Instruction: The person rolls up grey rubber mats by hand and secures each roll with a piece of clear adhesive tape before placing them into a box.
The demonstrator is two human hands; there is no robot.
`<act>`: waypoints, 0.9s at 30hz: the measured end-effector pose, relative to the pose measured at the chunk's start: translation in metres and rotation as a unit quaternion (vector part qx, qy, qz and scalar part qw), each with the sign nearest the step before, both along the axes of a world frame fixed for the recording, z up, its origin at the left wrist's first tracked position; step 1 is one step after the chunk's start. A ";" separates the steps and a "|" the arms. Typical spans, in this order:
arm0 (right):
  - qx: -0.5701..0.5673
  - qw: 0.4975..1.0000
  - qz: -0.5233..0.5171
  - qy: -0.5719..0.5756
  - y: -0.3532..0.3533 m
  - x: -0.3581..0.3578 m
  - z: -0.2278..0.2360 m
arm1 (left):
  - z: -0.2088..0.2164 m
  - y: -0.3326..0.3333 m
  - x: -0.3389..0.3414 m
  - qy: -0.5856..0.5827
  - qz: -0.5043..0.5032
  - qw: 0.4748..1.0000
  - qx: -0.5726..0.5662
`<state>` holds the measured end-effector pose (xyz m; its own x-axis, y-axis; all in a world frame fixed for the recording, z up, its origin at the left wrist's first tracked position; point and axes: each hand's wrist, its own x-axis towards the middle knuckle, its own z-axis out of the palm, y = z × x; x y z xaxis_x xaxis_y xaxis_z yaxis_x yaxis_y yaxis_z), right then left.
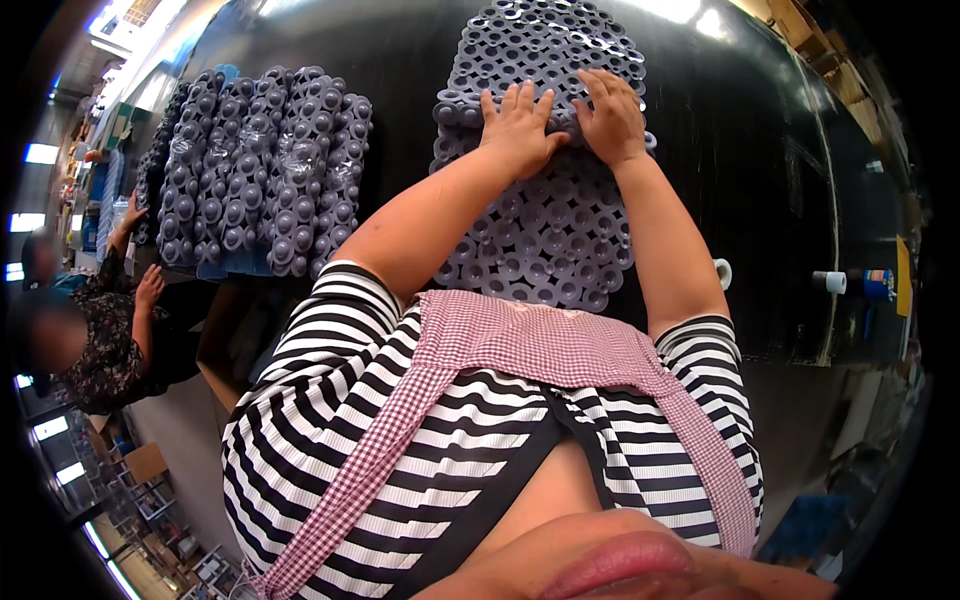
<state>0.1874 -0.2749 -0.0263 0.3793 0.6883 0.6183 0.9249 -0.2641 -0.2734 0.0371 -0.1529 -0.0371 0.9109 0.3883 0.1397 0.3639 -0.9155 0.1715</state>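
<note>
A grey-purple plastic mat [540, 235] full of round holes and suction cups lies lengthwise on the black table in front of me. Across its middle runs a raised fold or roll. My left hand [520, 130] rests on this ridge, fingers spread and palm down. Just right of it, my right hand [613, 118] lies on the mat's right side, its fingers stretched forward and the thumb towards the left hand. Neither hand grips anything that I can see. The mat's underside and the inside of the fold are hidden.
Several rolled mats [270, 165] of the same kind stand side by side at the left. A tape roll [722, 272], a white roll [830, 282] and a blue can-like item [879, 285] are on the right. Another person [100, 330] works at far left, near an open carton [218, 345].
</note>
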 end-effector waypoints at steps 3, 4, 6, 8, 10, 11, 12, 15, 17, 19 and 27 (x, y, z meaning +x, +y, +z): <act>0.001 0.999 -0.033 -0.001 -0.004 -0.029 0.002 | 0.017 0.040 0.049 0.038 0.012 0.999 -0.009; -0.034 0.998 -0.045 0.022 -0.007 -0.043 0.006 | 0.023 0.053 0.064 0.047 -0.008 0.999 -0.016; -0.057 0.994 -0.088 -0.017 -0.005 -0.056 -0.015 | 0.012 0.083 0.095 -0.034 -0.062 0.996 0.056; -0.141 0.983 -0.117 -0.014 0.001 -0.047 -0.030 | 0.011 0.095 0.123 -0.116 -0.111 0.981 0.108; -0.169 0.975 -0.139 -0.038 0.019 -0.032 -0.024 | 0.012 0.112 0.143 -0.215 -0.154 0.960 0.093; -0.193 0.969 -0.147 -0.034 0.029 -0.024 -0.019 | 0.012 0.116 0.150 -0.272 -0.143 0.944 0.122; -0.216 0.964 -0.154 -0.028 0.042 -0.017 -0.009 | 0.015 0.125 0.154 -0.327 -0.150 0.926 0.114; -0.264 0.951 -0.159 0.015 0.071 0.024 0.001 | 0.028 0.123 0.143 -0.380 -0.148 0.913 0.019; -0.303 0.938 -0.160 0.052 0.093 0.052 0.010 | 0.027 0.116 0.114 -0.365 -0.138 0.920 -0.027; -0.299 0.942 -0.130 0.074 0.111 0.080 0.020 | 0.013 0.113 0.093 -0.284 -0.120 0.951 -0.027; -0.074 0.994 -0.073 0.013 0.143 0.136 0.005 | 0.008 0.150 0.145 -0.035 -0.066 0.996 0.038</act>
<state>0.3235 -0.1318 -0.0215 0.4967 0.7073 0.5031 0.8667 -0.4350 -0.2442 0.1825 -0.0029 -0.0288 0.9404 0.2514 0.2289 0.2288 -0.9659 0.1210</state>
